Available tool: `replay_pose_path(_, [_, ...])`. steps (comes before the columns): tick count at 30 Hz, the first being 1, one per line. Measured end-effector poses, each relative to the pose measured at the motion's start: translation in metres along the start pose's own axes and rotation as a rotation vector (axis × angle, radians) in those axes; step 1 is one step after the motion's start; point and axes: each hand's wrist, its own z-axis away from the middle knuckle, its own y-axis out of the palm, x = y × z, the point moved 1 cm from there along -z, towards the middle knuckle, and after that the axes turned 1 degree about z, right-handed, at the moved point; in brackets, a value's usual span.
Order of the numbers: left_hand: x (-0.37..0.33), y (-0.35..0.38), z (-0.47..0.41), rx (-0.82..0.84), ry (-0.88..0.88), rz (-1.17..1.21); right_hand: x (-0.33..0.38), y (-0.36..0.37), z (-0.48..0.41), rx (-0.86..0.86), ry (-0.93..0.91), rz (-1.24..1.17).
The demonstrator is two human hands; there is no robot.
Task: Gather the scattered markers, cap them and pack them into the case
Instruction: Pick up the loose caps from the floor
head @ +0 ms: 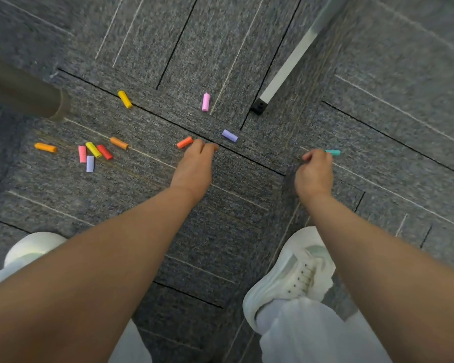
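Several short coloured marker pieces lie scattered on the grey carpet. My left hand point(194, 166) reaches down beside an orange-red piece point(184, 142), fingertips touching the carpet right of it and holding nothing. My right hand point(315, 169) grips a teal piece point(333, 152) whose end sticks out to the right. A purple piece point(230, 135) lies between the hands, farther off. A pink piece point(205, 102) and a yellow piece point(125, 99) lie beyond. A cluster with pink, yellow, red, lilac and orange pieces point(93, 153) sits at the left. No case is in view.
A white table leg with a black foot point(258, 107) stands beyond the purple piece. A dark round chair leg point(55, 106) comes in from the left. My white shoes point(291, 279) stand on the carpet near the bottom.
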Motion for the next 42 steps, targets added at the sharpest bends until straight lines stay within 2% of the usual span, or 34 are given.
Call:
replay_pose_path(3, [-0.009, -0.002, -0.008, -0.016, 0.033, -0.053, -0.014, -0.012, -0.017, -0.096, 0.094, 0.106])
replay_pose_path(6, [-0.007, -0.009, -0.013, -0.100, -0.015, -0.143, -0.026, -0.016, -0.030, -0.078, 0.134, 0.164])
replay_pose_path(10, [0.009, -0.012, -0.011, -0.096, -0.193, -0.169, -0.032, -0.013, -0.031, -0.045, 0.059, 0.221])
replay_pose_path(15, [0.021, -0.011, -0.014, -0.071, -0.265, -0.157, -0.013, -0.001, -0.013, 0.014, -0.046, 0.282])
replay_pose_path(17, [0.023, -0.012, -0.015, -0.058, -0.259, -0.148, 0.005, 0.007, -0.001, 0.041, -0.089, 0.181])
replay_pose_path(20, [0.027, -0.013, -0.015, -0.034, -0.230, -0.149, 0.037, 0.022, 0.017, 0.179, -0.185, 0.037])
replay_pose_path(25, [0.029, -0.018, -0.014, -0.035, -0.195, -0.037, 0.085, 0.039, 0.025, 0.257, -0.399, 0.019])
replay_pose_path(30, [0.031, -0.041, -0.026, -0.090, -0.164, 0.060, 0.110, 0.051, 0.014, 0.166, -0.422, 0.128])
replay_pose_path(34, [0.037, -0.057, -0.039, -0.138, -0.152, 0.019, 0.120, 0.060, 0.005, 0.292, -0.437, 0.253])
replay_pose_path(38, [0.057, -0.071, -0.034, -0.178, -0.170, 0.032, 0.127, 0.064, 0.003, 0.278, -0.407, 0.412])
replay_pose_path(42, [0.077, -0.078, -0.025, -0.196, -0.224, -0.061, 0.149, 0.068, 0.012, 0.272, -0.383, 0.238])
